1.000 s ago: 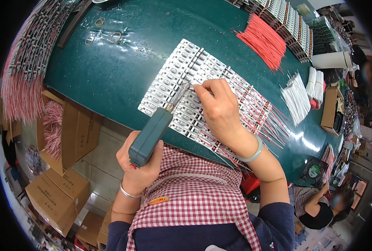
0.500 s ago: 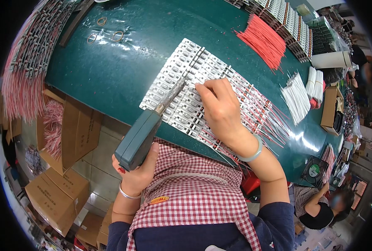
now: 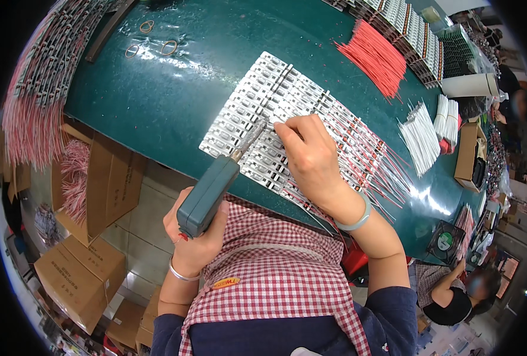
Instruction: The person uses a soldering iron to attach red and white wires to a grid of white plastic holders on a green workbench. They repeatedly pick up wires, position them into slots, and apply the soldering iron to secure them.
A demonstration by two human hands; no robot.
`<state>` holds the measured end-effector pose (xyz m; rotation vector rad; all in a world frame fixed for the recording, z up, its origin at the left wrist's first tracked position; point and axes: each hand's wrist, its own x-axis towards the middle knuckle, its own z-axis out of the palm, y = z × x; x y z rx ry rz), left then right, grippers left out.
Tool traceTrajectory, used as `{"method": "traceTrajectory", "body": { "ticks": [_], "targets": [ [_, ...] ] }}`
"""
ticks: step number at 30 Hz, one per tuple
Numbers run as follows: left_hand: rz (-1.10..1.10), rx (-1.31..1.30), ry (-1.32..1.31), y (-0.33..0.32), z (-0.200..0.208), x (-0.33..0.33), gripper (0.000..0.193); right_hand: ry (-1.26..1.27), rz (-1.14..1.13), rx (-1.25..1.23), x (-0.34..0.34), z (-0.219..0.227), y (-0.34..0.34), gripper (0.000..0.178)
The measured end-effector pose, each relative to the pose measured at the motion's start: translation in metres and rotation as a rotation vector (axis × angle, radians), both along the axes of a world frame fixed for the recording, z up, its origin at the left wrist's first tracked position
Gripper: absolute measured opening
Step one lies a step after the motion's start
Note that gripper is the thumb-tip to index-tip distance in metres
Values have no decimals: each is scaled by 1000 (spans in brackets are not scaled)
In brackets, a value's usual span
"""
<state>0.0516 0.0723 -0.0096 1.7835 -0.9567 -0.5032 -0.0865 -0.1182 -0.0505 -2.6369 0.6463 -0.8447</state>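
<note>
My left hand [image 3: 195, 237] grips the thick teal handle of a soldering iron [image 3: 211, 191]; its metal tip points up and right onto a flat array of small white strip boards [image 3: 257, 107] on the green table [image 3: 156, 101]. My right hand [image 3: 311, 157] rests on the boards just right of the tip, fingers pinched together on something thin, probably a wire, too small to tell. Red and white wires [image 3: 382, 166] trail from the boards toward the right.
A bundle of red wires [image 3: 375, 56] and a bundle of white wires [image 3: 420, 136] lie on the table's right. Rubber bands [image 3: 156, 44] sit at the far edge. Wired strips hang at the left [image 3: 32, 101]. Cardboard boxes [image 3: 79, 273] stand on the floor. Another person [image 3: 453, 291] sits lower right.
The soldering iron's handle swung down and left, then came back up, with its tip staying on the boards. My right hand stayed pinched at the same spot.
</note>
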Motion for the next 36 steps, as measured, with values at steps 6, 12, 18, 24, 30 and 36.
{"method": "traceTrajectory", "body": {
  "ticks": [6,12,18,24,30,36],
  "targets": [
    [-44,26,-140,-2,0,-1,19,12,-4,-20,0,0,0,30],
    [-27,-8,-113,-2,0,-1,16,18,-7,-35,1,1,0,30],
    [116,-24,79,10,-2,-5,21,32,-13,-40,0,1,0,30],
    [91,-35,34,13,-1,-4,20,7,-5,-39,0,1,1,31],
    [50,-32,21,15,-4,-2,20,-13,0,-23,-2,2,11,29],
    [3,0,-13,15,-3,-1,20,6,-4,-28,-1,0,12,28]
  ]
}}
